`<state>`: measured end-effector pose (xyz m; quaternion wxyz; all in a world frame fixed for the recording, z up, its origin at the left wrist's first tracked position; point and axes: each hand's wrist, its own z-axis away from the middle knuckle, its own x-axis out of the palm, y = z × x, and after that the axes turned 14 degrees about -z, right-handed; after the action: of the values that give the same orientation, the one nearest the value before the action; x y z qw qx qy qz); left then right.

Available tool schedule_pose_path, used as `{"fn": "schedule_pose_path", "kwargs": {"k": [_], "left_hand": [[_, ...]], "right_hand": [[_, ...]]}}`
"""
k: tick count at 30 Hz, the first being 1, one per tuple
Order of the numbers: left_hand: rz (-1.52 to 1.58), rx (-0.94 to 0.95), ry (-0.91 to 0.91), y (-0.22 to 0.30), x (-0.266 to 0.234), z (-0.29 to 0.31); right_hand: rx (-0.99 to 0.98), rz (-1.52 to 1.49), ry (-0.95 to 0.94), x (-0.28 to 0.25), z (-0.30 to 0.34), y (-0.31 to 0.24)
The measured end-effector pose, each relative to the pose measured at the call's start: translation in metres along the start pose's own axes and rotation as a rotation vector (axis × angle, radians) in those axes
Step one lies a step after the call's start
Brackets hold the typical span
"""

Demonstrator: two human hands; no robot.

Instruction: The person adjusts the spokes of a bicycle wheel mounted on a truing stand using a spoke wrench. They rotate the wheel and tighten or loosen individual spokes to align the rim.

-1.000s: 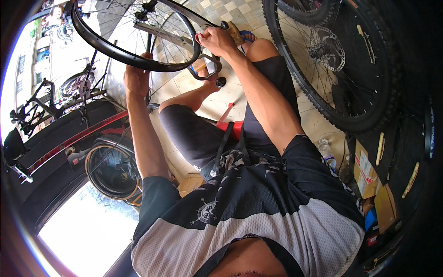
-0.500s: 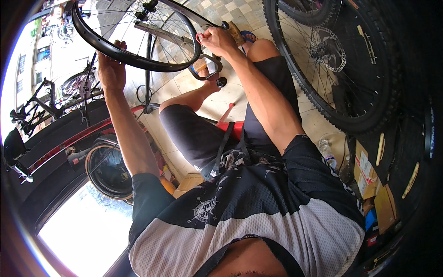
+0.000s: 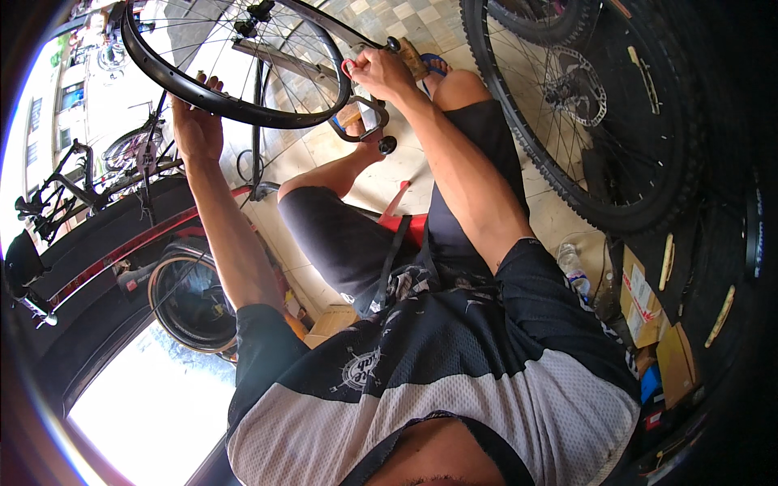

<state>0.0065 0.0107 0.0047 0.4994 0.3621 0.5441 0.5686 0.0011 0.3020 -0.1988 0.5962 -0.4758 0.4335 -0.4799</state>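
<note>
A bare black bicycle wheel rim (image 3: 235, 108) with thin spokes and a dark hub (image 3: 258, 11) sits in a metal truing stand (image 3: 284, 61). My left hand (image 3: 197, 134) grips the rim's near left side, with fingertips showing over its inner edge. At the rim's right side my right hand (image 3: 382, 74) is closed on a small red spoke wrench (image 3: 348, 66), beside the spoke ends. Its exact fit on a spoke is too small to make out. A black knob (image 3: 394, 44) of the stand shows just beyond my right hand.
A large knobbly-tyred wheel with a disc rotor (image 3: 596, 93) stands close on the right. Bicycle frames (image 3: 89, 182) and more wheels (image 3: 190, 300) are at the left. My knees flank a red object (image 3: 416, 230). A plastic bottle (image 3: 572, 263) and cardboard (image 3: 642, 300) lie right.
The wheel and stand appear very slightly shifted left and down in the picture. Both hands keep their holds, and the red spoke wrench stays at the rim's right side.
</note>
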Motion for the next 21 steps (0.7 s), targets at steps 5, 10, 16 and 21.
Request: {"fn": "schedule_pose_path", "kwargs": {"k": [5, 10, 16, 21], "left_hand": [[-0.073, -0.110, 0.128, -0.054, -0.011, -0.008], [-0.341, -0.217, 0.021, -0.150, 0.008, 0.004], [-0.265, -0.397, -0.077, -0.203, 0.046, 0.002], [-0.237, -0.356, -0.125, -0.214, 0.064, -0.005]], "right_hand": [[0.008, 0.014, -0.005, 0.009, -0.006, 0.004], [0.049, -0.033, -0.061, 0.023, -0.017, 0.010], [0.128, -0.122, -0.209, 0.039, -0.025, 0.018], [0.143, -0.126, -0.277, 0.049, -0.032, 0.022]]}}
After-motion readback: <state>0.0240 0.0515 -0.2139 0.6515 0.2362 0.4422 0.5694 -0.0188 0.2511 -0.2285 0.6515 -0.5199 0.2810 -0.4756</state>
